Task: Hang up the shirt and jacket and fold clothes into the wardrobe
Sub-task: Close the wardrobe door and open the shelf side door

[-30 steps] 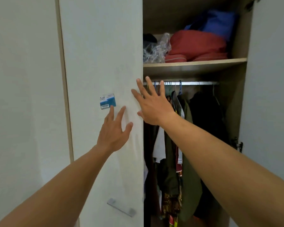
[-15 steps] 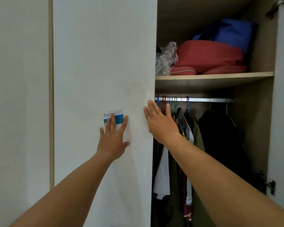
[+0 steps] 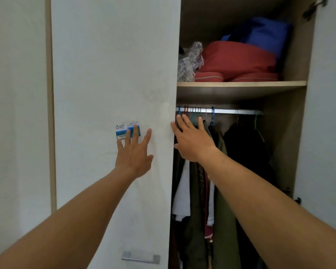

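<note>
Wardrobe door point(image 3: 113, 74): left hand point(image 3: 134, 154) laid flat, fingers spread, empty; right hand point(image 3: 192, 140) open at its 3 o'clock edge, likely for swinging; shirt and jacket unseen, hanging clothes point(image 3: 202, 191) inside.

Arms: both bare to frame edge, no sleeves visible.
Left hand point(image 3: 134, 156): no rings, no glove.
Right hand point(image 3: 192, 140): same, wrist w/o watch.

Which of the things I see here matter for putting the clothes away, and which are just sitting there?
Part of the job:
left hand
right hand
wardrobe door
hanging rail
hung clothes

Just there:
blue sticker
red bundle
blue bundle
plastic wrap
door handle
</note>
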Demonstrator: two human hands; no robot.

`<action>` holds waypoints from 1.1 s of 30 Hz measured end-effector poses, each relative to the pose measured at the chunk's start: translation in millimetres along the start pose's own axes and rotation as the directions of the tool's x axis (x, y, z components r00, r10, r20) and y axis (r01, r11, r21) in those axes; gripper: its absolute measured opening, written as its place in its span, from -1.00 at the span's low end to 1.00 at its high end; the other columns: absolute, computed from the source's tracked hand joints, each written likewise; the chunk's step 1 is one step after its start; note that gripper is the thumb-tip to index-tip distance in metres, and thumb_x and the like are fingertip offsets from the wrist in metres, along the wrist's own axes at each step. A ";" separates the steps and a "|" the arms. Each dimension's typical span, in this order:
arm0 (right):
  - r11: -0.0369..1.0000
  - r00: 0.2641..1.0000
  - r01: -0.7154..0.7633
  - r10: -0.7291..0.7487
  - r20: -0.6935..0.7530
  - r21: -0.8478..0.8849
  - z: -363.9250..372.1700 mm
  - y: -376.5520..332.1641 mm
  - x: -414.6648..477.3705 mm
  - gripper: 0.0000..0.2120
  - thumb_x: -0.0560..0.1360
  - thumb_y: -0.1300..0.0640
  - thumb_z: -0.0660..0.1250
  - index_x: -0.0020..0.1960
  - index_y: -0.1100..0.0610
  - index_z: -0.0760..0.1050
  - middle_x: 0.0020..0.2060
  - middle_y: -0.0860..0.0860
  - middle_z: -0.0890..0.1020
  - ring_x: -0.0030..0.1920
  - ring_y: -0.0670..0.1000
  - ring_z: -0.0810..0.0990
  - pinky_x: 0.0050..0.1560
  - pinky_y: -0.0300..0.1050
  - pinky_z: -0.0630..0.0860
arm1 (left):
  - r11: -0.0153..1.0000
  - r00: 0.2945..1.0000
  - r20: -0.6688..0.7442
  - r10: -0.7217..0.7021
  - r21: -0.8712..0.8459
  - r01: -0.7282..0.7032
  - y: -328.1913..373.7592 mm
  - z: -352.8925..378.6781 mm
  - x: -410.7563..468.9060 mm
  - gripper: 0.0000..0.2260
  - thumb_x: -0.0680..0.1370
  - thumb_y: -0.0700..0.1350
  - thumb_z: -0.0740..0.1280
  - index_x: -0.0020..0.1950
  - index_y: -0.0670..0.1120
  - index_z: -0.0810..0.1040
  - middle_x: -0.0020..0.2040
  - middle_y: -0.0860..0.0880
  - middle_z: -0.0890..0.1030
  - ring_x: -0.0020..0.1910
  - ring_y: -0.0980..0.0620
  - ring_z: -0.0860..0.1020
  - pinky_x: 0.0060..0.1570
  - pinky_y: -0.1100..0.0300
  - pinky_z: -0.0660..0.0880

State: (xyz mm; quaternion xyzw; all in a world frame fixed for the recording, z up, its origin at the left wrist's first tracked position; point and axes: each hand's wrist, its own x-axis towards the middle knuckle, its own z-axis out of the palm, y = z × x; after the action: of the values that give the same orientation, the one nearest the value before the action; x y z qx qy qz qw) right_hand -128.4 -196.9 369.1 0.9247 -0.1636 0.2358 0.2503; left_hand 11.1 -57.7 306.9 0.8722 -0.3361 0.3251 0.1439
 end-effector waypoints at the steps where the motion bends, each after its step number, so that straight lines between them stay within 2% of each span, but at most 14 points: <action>1: 1.000 1.000 -0.018 0.018 0.009 -0.003 -4.2 4.2 -11.6 -0.31 0.69 -0.03 0.12 0.65 0.11 -0.20 0.63 0.13 -0.21 0.62 0.13 -0.27 0.52 0.37 -0.20 | 1.000 1.000 -0.005 0.028 -0.007 -0.028 7.2 -5.4 -2.9 -0.24 0.63 0.19 0.19 0.62 0.12 -0.27 0.63 -0.15 -0.24 0.61 -0.22 -0.18 0.53 -0.26 0.00; 8: 0.979 0.977 -0.201 0.204 0.067 -0.045 -52.4 44.3 -119.9 -0.36 0.68 -0.01 0.14 0.65 0.06 -0.07 0.64 0.15 -0.08 0.63 0.16 -0.18 0.55 0.36 -0.08 | 0.944 0.961 -0.055 0.269 -0.183 -0.275 82.2 -61.9 -31.1 -0.34 0.65 0.14 0.15 0.63 0.13 -0.16 0.64 -0.17 -0.16 0.60 -0.25 -0.13 0.53 -0.26 0.00; 13: 0.924 0.937 -0.321 0.342 0.074 -0.206 -106.6 70.8 -231.0 -0.37 0.66 -0.05 0.15 0.64 0.07 0.00 0.63 0.16 0.02 0.63 0.17 -0.10 0.55 0.33 0.00 | 0.813 0.880 -0.115 0.461 -0.344 -0.470 158.9 -106.3 -69.4 -0.35 0.65 0.10 0.18 0.64 0.12 -0.10 0.64 -0.17 -0.08 0.61 -0.22 -0.10 0.52 -0.25 0.01; 19: 0.821 0.864 -0.448 0.499 0.063 -0.354 -162.2 112.1 -339.1 -0.44 0.67 -0.06 0.14 0.59 0.11 0.12 0.62 0.18 0.05 0.63 0.20 -0.06 0.56 0.32 0.02 | 0.669 0.784 -0.089 0.614 -0.467 -0.578 247.7 -143.2 -125.7 -0.36 0.66 0.02 0.17 0.64 0.12 -0.13 0.64 -0.16 -0.11 0.61 -0.21 -0.12 0.53 -0.24 0.02; 24: 0.750 0.829 -0.535 0.556 -0.067 -0.389 -197.4 140.4 -422.1 -0.49 0.64 0.03 0.20 0.54 0.15 0.25 0.59 0.23 0.13 0.61 0.24 0.03 0.56 0.28 0.07 | 0.525 0.680 -0.123 0.723 -0.541 -0.657 324.8 -170.7 -168.6 -0.37 0.68 0.00 0.12 0.63 0.14 -0.19 0.64 -0.13 -0.16 0.61 -0.18 -0.14 0.54 -0.23 -0.01; 27: 0.706 0.775 -0.611 0.625 -0.091 -0.357 -209.0 154.7 -451.8 -0.49 0.63 0.05 0.22 0.53 0.15 0.26 0.56 0.23 0.18 0.57 0.24 0.12 0.53 0.27 0.14 | 0.461 0.628 -0.130 0.767 -0.569 -0.681 361.4 -180.4 -184.2 -0.37 0.68 -0.08 0.10 0.62 0.15 -0.21 0.64 -0.09 -0.18 0.61 -0.14 -0.16 0.55 -0.19 -0.05; 30: 0.668 0.706 -0.690 0.705 -0.058 -0.278 -209.8 171.4 -468.2 -0.47 0.63 0.09 0.19 0.56 0.17 0.18 0.54 0.18 0.23 0.54 0.23 0.19 0.48 0.25 0.25 | 0.429 0.618 -0.133 0.775 -0.607 -0.669 391.2 -182.8 -196.6 -0.39 0.68 -0.12 0.06 0.63 0.16 -0.20 0.65 -0.05 -0.16 0.62 -0.08 -0.13 0.56 -0.13 -0.06; 33: 0.620 0.620 -0.784 0.782 0.071 0.014 -203.9 186.2 -474.6 -0.48 0.63 0.22 0.12 0.57 0.20 0.13 0.41 0.17 0.42 0.39 0.22 0.40 0.29 0.12 0.41 | 0.422 0.633 -0.110 0.766 -0.657 -0.625 415.2 -182.2 -208.2 -0.44 0.71 -0.10 0.02 0.62 0.20 -0.17 0.65 -0.01 -0.13 0.62 -0.06 -0.06 0.57 -0.10 0.03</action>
State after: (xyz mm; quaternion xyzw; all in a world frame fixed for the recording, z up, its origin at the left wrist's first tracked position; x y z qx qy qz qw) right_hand -675.4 -152.1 350.8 0.7729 -0.5517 0.2978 0.0977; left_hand -474.0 -173.8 318.4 0.5748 -0.7694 0.1268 0.2481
